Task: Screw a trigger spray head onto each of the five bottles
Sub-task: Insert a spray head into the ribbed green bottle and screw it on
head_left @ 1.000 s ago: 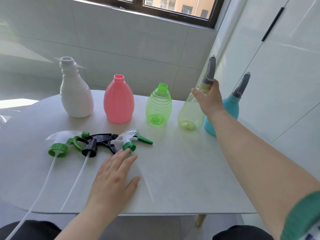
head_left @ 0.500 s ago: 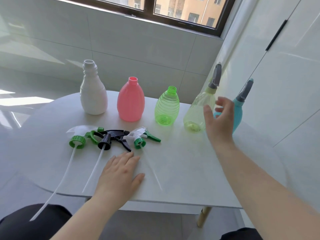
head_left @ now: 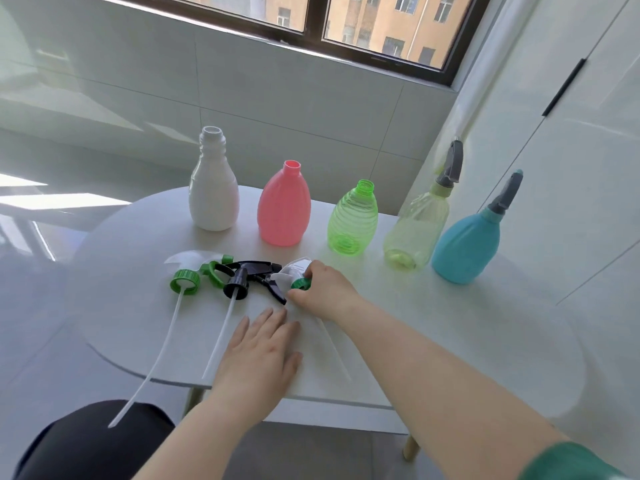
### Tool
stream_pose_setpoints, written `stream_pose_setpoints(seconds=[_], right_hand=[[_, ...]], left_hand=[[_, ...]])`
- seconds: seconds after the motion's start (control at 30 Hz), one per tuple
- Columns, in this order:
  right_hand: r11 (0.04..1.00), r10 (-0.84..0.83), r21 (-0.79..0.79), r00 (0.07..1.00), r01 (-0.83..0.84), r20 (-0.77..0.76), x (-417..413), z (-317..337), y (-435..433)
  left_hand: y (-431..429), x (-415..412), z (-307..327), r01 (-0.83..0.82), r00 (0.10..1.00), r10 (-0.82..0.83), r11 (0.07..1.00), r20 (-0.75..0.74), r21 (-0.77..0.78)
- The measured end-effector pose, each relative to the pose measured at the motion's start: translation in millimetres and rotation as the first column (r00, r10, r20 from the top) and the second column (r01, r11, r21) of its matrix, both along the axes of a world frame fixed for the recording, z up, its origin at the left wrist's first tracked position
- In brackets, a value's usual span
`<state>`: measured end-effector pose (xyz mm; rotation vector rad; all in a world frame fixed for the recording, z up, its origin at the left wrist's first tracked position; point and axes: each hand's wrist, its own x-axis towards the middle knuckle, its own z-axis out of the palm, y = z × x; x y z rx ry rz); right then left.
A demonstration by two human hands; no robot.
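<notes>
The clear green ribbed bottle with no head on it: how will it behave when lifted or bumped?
The green ribbed bottle looks empty, so probably very light and easy to tip or slide if bumped. Its see-through ribbed wall looks thin and may flex under a firm squeeze.

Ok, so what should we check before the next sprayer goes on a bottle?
1. Right hand grips the white trigger spray head with green collar: ok.
2. That head is free of the black trigger spray head beside it: cannot tell, they overlap.
3. The see-through green ribbed plastic bottle stands upright with its neck open: ok.
4. Left hand steadies a bottle: not ok, it rests flat on the white table.
5. The pale yellow see-through bottle and the blue plastic bottle already wear grey spray heads: ok.
</notes>
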<state>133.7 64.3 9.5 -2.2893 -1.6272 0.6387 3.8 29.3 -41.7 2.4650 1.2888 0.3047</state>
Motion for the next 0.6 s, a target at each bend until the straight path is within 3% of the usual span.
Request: stream_pose_setpoints(seconds=[0.17, 0.27, 0.37, 0.43, 0.5, 0.6], right_hand=[[0.996, -0.067, 0.060, 0.992, 0.074, -0.109, 2, -7, 0], [0.980, -0.118, 0.111, 0.928, 0.167, -0.354, 9, 1, -5], [0.940, -0.103, 0.148, 0.671, 0.306, -0.734, 30, 14, -20], [0.929, -0.030, 0.148, 0.468, 0.339, -0.883, 50, 21, -35], [0.918, 0.030, 0.141, 0.290, 0.370, -0.957, 71, 22, -51], [0.886, 0.086, 0.134, 0.127, 0.444, -0.988, 101, 17, -72]], left_hand=[[1, 3, 0, -0.026, 0.999, 0.025, 1.000, 0.034, 0.016], [0, 2, 0, -0.026, 0.999, 0.025, 1.000, 0.038, 0.009], [0, 2, 1, -0.034, 0.999, 0.034, 0.999, 0.041, -0.002], [-2, 3, 4, -0.056, 0.995, 0.056, 0.998, 0.087, -0.006], [-4, 6, 9, -0.076, 0.976, 0.073, 0.997, 0.206, 0.009], [-7, 19, 21, -0.058, 0.919, 0.044, 0.998, 0.392, 0.025]])
